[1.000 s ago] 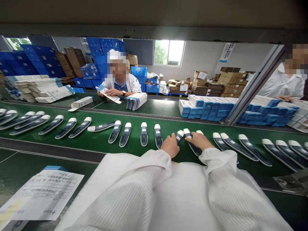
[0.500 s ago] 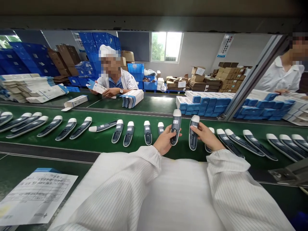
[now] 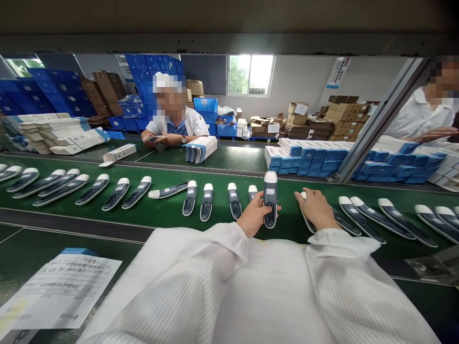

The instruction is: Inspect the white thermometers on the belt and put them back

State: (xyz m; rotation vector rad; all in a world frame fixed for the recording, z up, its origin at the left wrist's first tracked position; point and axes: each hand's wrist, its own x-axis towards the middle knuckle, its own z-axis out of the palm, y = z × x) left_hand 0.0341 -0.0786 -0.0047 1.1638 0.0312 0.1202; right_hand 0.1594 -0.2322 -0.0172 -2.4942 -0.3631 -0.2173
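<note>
My left hand [image 3: 254, 216] grips a grey handheld device [image 3: 270, 193] with a white tip, held upright above the green belt. Its label and open battery compartment face me, with my thumb by the compartment. To the right, my right hand [image 3: 317, 208] is closed over another such device [image 3: 307, 220], low at the belt. My fingers and hand cover much of that one. Just behind my left hand lies a partly hidden device [image 3: 253, 191], and beside it a device [image 3: 234, 201] with its compartment open.
Several more devices [image 3: 118, 195] line the green belt [image 3: 172, 215] on both sides. Blue-white boxes [image 3: 311, 155] are stacked across the belt near a slanted metal post [image 3: 382, 119]. One co-worker [image 3: 175, 124] sits opposite; another [image 3: 416, 114] is at right. A printed sheet [image 3: 60, 291] lies at left.
My right hand has moved right and lowered its device toward the belt. My left hand still holds its device. The belt's devices appear further right. The opposite co-worker's hands no longer hold a box.
</note>
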